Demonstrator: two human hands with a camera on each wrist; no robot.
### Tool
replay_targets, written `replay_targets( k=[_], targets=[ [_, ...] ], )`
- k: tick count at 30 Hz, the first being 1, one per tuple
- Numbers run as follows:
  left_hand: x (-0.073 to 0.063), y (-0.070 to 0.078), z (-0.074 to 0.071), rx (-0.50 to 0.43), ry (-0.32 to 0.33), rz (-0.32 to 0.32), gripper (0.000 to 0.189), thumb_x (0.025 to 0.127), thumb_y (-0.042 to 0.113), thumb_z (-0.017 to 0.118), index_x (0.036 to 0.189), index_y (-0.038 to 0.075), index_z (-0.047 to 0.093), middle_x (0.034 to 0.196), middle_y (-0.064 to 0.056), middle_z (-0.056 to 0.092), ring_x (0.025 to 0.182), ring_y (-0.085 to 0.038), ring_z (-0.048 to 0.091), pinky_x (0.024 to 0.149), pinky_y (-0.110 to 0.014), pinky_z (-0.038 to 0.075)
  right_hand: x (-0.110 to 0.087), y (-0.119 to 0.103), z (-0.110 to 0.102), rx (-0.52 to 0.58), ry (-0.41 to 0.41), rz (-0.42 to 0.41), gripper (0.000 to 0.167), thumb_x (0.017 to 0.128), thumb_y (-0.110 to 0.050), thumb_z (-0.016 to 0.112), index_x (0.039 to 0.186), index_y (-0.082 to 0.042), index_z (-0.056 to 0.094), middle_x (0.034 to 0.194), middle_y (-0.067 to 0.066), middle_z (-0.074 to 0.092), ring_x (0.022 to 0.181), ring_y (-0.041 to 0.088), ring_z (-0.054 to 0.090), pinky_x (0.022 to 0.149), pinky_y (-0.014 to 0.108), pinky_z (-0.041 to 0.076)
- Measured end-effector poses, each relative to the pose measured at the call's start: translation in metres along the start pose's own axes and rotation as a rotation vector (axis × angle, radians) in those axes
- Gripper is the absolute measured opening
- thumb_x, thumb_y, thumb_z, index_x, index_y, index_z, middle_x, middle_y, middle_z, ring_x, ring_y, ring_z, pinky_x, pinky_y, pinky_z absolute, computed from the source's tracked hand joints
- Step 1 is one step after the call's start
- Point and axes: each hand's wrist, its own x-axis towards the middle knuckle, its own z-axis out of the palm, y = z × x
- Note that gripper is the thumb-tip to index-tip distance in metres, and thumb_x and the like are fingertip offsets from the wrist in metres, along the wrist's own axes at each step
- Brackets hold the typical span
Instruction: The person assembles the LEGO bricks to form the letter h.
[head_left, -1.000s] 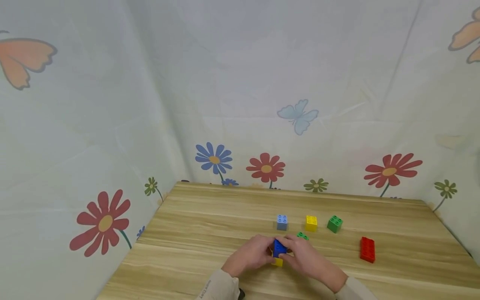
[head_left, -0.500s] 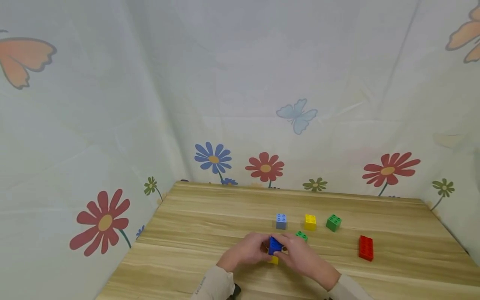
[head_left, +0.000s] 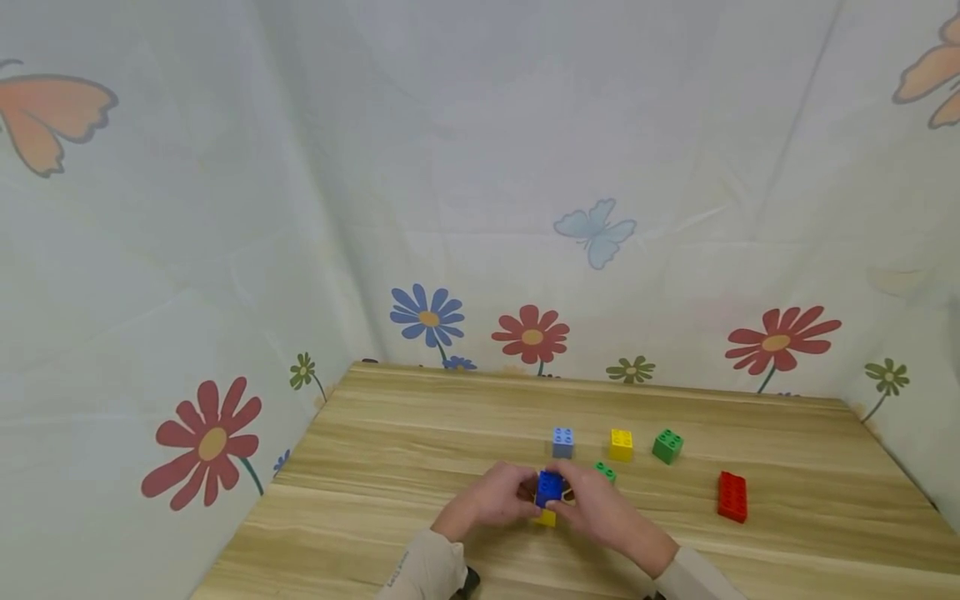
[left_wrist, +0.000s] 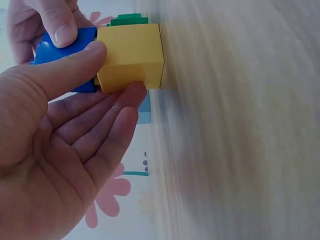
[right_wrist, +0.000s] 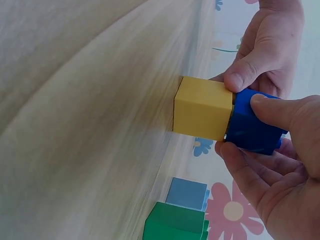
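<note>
A yellow toy building brick (head_left: 547,518) stands on the wooden table with a dark blue brick (head_left: 549,490) on top of it. My left hand (head_left: 495,497) grips the yellow brick low down; in the left wrist view its thumb lies by the seam and its fingertips touch the far face. From the other side my right hand (head_left: 602,506) pinches the blue brick (right_wrist: 252,125) between thumb and fingers. A thin gap shows at the seam above the yellow brick (right_wrist: 202,107) in the right wrist view. Fingers hide part of both bricks.
Just behind the right hand sits a green brick (head_left: 604,472), partly hidden. Farther back stand a light blue brick (head_left: 562,442), a yellow brick (head_left: 621,445) and another green brick (head_left: 667,446). A longer red brick (head_left: 732,497) lies to the right. Flowered cloth (head_left: 465,167) hangs around the table (head_left: 420,417).
Both hands and the two stacked bricks have shifted slightly left. The blue brick looked tilted earlier and now sits straighter over the yellow one. The other bricks stay put.
</note>
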Motion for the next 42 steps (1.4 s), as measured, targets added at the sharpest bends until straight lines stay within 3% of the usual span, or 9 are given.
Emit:
replay_targets(
  k=[12, 25, 42],
  targets=[
    [0.0016, -0.0023, 0.0040, 0.025, 0.038, -0.013, 0.019, 0.079, 0.010, 0.077, 0.094, 0.009, 0.067, 0.088, 0.006, 0.067, 0.078, -0.002, 0.061, 0.070, -0.017, 0.049, 0.0032, 0.0021, -0.0034, 0.011, -0.034, -0.053, 0.032, 0.089, -0.011, 0.066, 0.119, -0.005, 0.056, 0.113, 0.009, 0.061, 0.095, 0.017, 0.061, 0.077, 0.028, 0.052],
    [0.0002, 0.0033, 0.0049, 0.124, 0.050, 0.017, 0.023, 0.079, 0.013, 0.078, 0.098, 0.009, 0.066, 0.086, 0.008, 0.067, 0.075, 0.001, 0.059, 0.068, -0.016, 0.048, 0.0032, -0.0004, -0.0068, -0.049, -0.060, -0.075, 0.032, 0.091, -0.012, 0.064, 0.120, -0.005, 0.054, 0.114, 0.009, 0.059, 0.099, 0.020, 0.060, 0.078, 0.027, 0.052],
    [0.0008, 0.0003, 0.0058, 0.069, 0.055, 0.005, 0.024, 0.077, 0.011, 0.079, 0.098, 0.010, 0.067, 0.082, 0.009, 0.065, 0.072, 0.002, 0.058, 0.066, -0.017, 0.048, 0.0048, 0.0019, -0.0039, -0.048, -0.047, -0.093, 0.029, 0.090, -0.013, 0.066, 0.117, -0.006, 0.056, 0.111, 0.006, 0.060, 0.095, 0.016, 0.060, 0.076, 0.025, 0.052]
  ],
)
